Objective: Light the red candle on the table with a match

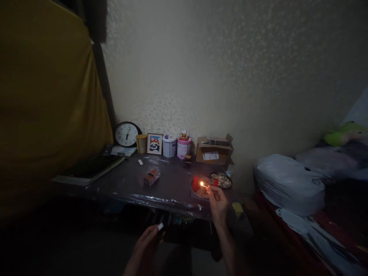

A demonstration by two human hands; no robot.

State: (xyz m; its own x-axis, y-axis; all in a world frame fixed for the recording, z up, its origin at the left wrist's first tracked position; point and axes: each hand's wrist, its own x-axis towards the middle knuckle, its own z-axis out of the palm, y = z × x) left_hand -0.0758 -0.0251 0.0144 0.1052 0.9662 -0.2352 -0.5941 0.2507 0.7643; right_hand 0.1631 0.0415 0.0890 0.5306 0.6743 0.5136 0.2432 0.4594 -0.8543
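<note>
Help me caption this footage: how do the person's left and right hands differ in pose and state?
The right hand pinches a lit match; the left hand holds a small white-ended object. The right hand is higher in view, near the round dish, while the left hand is lower, short of the near edge of the table. The right hand looks brighter; the left hand is dimmer. Both are bare and hold something small.
</note>
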